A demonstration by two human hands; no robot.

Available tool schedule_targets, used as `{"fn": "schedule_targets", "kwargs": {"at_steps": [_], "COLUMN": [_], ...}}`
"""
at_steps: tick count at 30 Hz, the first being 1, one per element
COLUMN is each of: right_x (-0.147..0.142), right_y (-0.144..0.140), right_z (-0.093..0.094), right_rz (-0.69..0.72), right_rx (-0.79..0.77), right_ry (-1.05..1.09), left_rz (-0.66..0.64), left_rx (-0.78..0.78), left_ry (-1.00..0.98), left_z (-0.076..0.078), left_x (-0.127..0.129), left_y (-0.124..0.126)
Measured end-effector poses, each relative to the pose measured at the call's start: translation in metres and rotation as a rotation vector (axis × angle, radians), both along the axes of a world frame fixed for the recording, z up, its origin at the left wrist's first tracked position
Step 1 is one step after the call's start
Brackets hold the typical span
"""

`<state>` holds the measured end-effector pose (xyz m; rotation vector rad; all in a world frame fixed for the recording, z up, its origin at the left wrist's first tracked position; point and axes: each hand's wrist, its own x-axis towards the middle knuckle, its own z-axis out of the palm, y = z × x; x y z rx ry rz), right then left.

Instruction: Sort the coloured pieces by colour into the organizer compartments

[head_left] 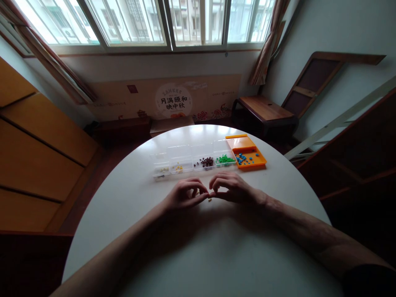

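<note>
This looks like a room in a home: a round white bench (130, 206) stands before a wide window (139, 20) with drawn-back curtains (266, 49). Apartment blocks show outside, wooden cabinets (37, 156) line one wall, and a wooden chair (269, 109) and a printed cardboard panel (173, 99) stand beneath the sill.
</note>
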<state>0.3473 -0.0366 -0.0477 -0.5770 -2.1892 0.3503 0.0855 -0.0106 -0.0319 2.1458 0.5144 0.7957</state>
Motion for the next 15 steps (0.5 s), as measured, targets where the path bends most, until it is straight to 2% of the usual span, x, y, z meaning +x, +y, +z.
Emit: {"fn": "schedule_targets", "kwargs": {"at_steps": [6,11,13,15], "right_x": [0.000,0.000,0.003,0.007], "right_y": [0.002,-0.001,-0.003,-0.003], "right_z": [-0.002,0.005,0.009,0.013], "right_rz": [0.001,-0.001,-0.015,-0.038], "right_rx": [0.054,0.049,0.037,0.018], "right_ry": [-0.059,-0.079,-0.075,-0.068], "left_rz": [-0.057,-0.061,-0.014,0.089], "left_rx": [-0.047,-0.035,0.029,0.123], "left_ry": [0.030,0.034,0.027,0.022], "left_z": [0.000,0.002,0.006,0.012], "left_x": [-0.004,-0.005,-0.010,-0.020], "left_y": [0.002,0.001,0.005,0.014]}}
